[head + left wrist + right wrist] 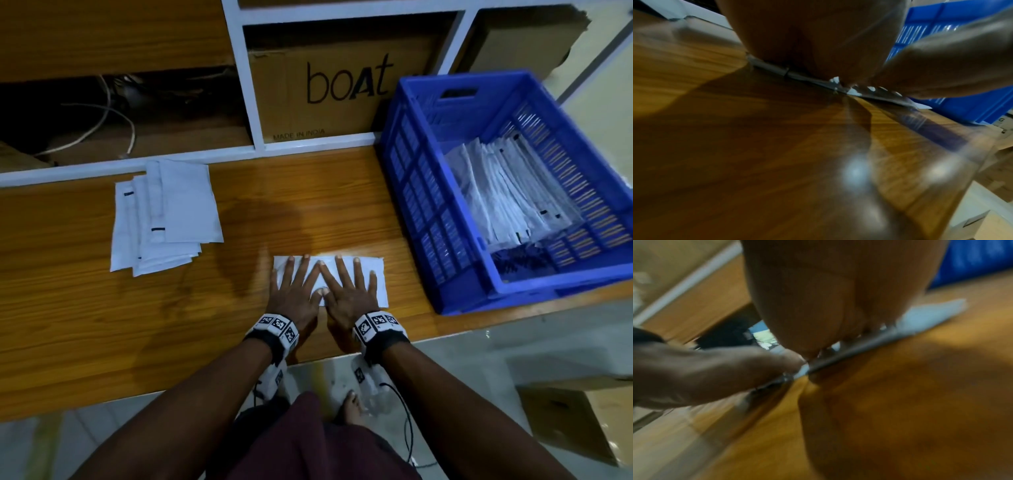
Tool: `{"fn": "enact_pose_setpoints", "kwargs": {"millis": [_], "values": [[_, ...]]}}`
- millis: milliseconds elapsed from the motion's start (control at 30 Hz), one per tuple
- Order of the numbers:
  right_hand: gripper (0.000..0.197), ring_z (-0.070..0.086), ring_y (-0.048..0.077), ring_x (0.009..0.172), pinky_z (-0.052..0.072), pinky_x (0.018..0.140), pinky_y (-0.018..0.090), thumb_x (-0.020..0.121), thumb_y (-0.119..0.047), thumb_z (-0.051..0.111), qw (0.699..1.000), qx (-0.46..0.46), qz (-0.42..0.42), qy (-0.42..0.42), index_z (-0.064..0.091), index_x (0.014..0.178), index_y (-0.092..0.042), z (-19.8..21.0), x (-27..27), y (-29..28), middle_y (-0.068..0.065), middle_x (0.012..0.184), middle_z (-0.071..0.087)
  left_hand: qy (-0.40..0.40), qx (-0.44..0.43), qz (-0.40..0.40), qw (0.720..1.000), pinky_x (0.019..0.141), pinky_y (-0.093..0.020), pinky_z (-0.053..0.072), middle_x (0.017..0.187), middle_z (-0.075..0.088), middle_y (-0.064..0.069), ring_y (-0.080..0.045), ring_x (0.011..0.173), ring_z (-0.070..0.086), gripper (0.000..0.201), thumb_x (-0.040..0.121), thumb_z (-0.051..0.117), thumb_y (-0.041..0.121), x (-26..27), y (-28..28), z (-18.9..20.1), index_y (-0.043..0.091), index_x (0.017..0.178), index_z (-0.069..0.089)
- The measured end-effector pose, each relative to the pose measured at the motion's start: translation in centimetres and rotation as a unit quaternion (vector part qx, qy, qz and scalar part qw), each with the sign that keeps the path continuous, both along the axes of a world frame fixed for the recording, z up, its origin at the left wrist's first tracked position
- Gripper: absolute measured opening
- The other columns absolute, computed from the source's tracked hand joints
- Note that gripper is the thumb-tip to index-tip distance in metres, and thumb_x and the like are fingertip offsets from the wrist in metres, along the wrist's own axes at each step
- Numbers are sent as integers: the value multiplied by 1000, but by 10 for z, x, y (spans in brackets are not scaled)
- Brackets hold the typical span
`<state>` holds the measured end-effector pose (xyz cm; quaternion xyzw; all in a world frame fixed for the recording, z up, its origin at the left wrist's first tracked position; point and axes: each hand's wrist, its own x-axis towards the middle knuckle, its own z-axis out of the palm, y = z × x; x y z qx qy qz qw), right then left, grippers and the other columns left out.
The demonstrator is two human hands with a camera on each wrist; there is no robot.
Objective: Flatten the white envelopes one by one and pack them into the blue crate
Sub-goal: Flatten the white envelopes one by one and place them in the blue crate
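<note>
Left hand (296, 291) and right hand (346, 293), fingers spread wide and flat, thumbs touching, press one flat white paper envelope (378, 274) onto the brown wooden tabletop (308, 205) near its front edge; probably light, limp and slippery, best lifted by an edge; unflattened white envelopes (164, 216) lie far left; blue plastic crate (428, 192), partly filled, stands right.

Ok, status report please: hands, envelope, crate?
Both hands, left hand and right hand, flat on envelope. Blue crate partly filled. Path clear.
</note>
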<state>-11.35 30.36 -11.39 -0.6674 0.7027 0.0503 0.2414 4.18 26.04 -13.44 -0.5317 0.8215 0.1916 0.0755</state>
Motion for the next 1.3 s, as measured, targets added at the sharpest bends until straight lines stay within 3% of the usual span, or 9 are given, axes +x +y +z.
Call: {"fn": "enact_pose_setpoints", "kwargs": {"millis": [133,267,500,600,733,800,933,1100,1300], "values": [[58,-32,26,148,-18,115,60,105,-51,10,1000,-3,-3,8,-18,155,-42,-11,1,2,-6,161,-33,29,-2,1,1000,125,-51,-12,170,-16,3,-23,156,-16,73,106,30,45,5,-2,6,26,161,-16],[58,-33,27,147,-19,115,60,104,-52,9,1000,18,1,2,-18,155,-43,-11,-1,-2,-6,160,-34,0,-30,-35,999,124,-50,-12,163,-29,6,-29,155,-21,65,106,14,51,13,0,2,30,161,-14],[61,-30,31,147,-14,119,53,101,-64,16,997,37,-50,-54,-8,155,-50,3,-22,-8,-8,162,-29,-2,-4,-27,1000,125,-52,-8,169,-19,5,-27,156,-20,66,105,18,53,10,0,-2,32,163,-8],[62,-34,29,146,-17,119,54,100,-66,15,998,1,-60,-24,-15,152,-52,-11,-20,3,-7,161,-32,-5,-1,-25,1000,125,-52,-9,170,-18,5,-27,156,-19,72,97,12,58,10,-1,-2,33,163,-7],[62,-37,28,145,-19,118,54,99,-67,9,998,-10,-60,-6,-21,151,-51,-18,-19,4,-8,160,-35,-21,-13,-46,999,124,-55,-11,169,-20,2,-32,155,-20,72,101,16,60,11,-5,6,32,162,-9],[62,-38,29,144,-19,117,55,99,-66,8,998,1,-56,-2,-22,150,-51,-18,-18,3,-7,159,-37,-22,-32,-60,997,123,-56,-11,168,-22,2,-33,155,-20,70,100,8,61,8,-4,7,34,162,-10],[64,-36,34,144,-17,118,57,100,-63,15,997,59,-40,2,-19,152,-48,-6,-20,-6,-4,159,-37,9,-9,-39,999,124,-52,-12,169,-22,5,-27,155,-23,66,107,24,53,2,5,-4,38,161,-11],[60,-30,29,148,-15,119,57,105,-51,14,1000,13,0,13,-17,155,-42,-4,-6,-1,-4,163,-29,18,-20,-30,999,124,-53,-10,169,-21,6,-26,155,-23,66,107,24,52,-1,6,-6,38,161,-13],[60,-33,26,147,-17,118,57,105,-48,12,1000,19,2,12,-22,154,-40,-12,-4,-1,-4,160,-35,3,-7,-35,999,124,-54,-12,167,-26,4,-27,153,-27,67,108,21,50,-1,8,-1,30,161,-15]]}}
